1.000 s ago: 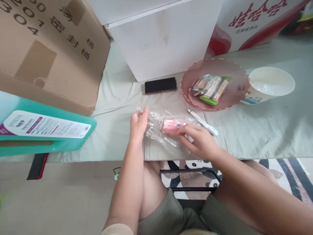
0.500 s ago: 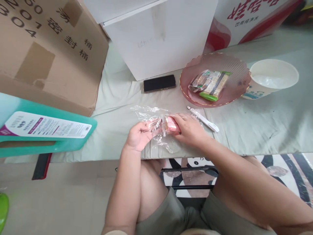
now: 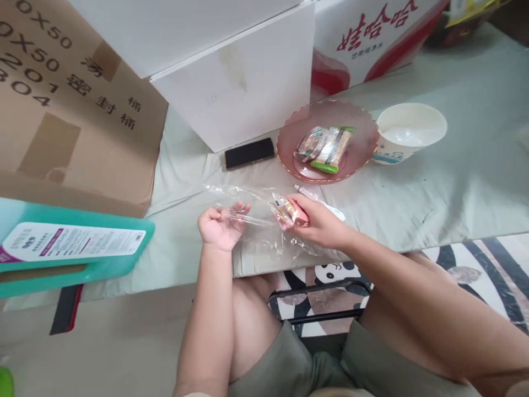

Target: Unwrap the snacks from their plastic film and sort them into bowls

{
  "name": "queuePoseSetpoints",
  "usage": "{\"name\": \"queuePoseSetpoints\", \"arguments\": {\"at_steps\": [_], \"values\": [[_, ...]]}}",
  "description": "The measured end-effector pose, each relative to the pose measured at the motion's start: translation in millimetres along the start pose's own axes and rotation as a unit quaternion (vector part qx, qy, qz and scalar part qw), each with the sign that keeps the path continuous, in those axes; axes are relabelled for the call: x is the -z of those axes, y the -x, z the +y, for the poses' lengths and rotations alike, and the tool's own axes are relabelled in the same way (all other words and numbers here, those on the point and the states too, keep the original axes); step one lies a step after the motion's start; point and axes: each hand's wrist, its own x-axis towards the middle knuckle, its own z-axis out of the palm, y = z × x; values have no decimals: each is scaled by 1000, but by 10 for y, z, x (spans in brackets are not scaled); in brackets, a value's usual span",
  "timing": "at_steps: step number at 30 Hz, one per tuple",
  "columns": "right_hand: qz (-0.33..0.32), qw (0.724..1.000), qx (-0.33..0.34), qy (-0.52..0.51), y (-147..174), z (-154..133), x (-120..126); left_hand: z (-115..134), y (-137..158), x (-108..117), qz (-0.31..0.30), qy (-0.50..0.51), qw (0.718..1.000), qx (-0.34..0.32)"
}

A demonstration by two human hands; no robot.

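Note:
My left hand (image 3: 222, 227) pinches one end of a clear plastic wrap (image 3: 256, 216) between thumb and fingers; its other fingertips are raised. The film stretches across to my right hand (image 3: 324, 219), which is closed around a small red and gold packet (image 3: 296, 212). Loose film surrounds the packet and spreads over the cloth below. What the packet contains cannot be made out. Just behind my right hand lies a slim white tool (image 3: 336, 212), partly covered by film and fingers.
A pink scalloped bowl (image 3: 285, 151) holds several wrapped snacks (image 3: 330, 149). Beside it stands a white paper tub (image 3: 397, 146). A black phone (image 3: 250, 154) lies before a white box (image 3: 239, 94). At left are a cardboard carton (image 3: 99, 182) and a teal jug (image 3: 136, 251).
My left hand has moved left, away from the right, drawing the film out long between them. My right hand still holds the red packet. The camera view has shifted.

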Motion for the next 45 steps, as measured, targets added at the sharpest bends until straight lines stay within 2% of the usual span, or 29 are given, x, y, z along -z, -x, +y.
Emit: {"name": "queuePoseSetpoints", "arguments": {"at_steps": [3,6,11,15,20,23,26,29,31,32,34,36,38,40,41,43,45], "values": [[38,992,-16,-118,108,4,141,-12,-9,-66,7,9,1000,13],[58,969,-44,-236,197,-8,312,-43,-40,-137,6,33,999,32],[170,929,-57,-324,260,-32,640,-118,-105,-249,4,49,997,54],[247,904,-43,-346,256,-35,926,-172,-152,-340,-2,49,997,57],[306,904,-5,-299,268,42,1220,-192,-199,-412,-2,36,998,55],[318,902,-13,-292,270,108,1268,-207,-221,-421,19,4,999,42],[311,897,-6,-312,235,152,1238,-254,-239,-427,20,-50,999,0],[328,869,-13,-370,166,151,1182,-286,-242,-404,31,-136,987,-73],[346,846,-31,-405,121,128,1148,-258,-212,-363,86,-191,967,-146],[351,839,-39,-415,105,114,1134,-225,-179,-344,129,-210,948,-203],[348,835,-47,-423,90,85,1118,-134,-66,-350,207,-231,889,-336],[336,842,-42,-419,100,64,1119,-47,101,-474,221,-251,822,-461],[320,856,-33,-405,124,50,1130,-17,263,-756,155,-293,779,-533],[308,866,-29,-393,146,40,1145,-71,326,-1168,39,-375,754,-537],[306,866,-29,-394,153,34,1152,-128,299,-1398,-27,-429,746,-509],[312,854,-30,-416,156,21,1163,-277,131,-1840,-111,-515,715,-460],[324,832,-33,-449,154,10,1175,-435,-127,-2190,-132,-593,692,-389]]}}
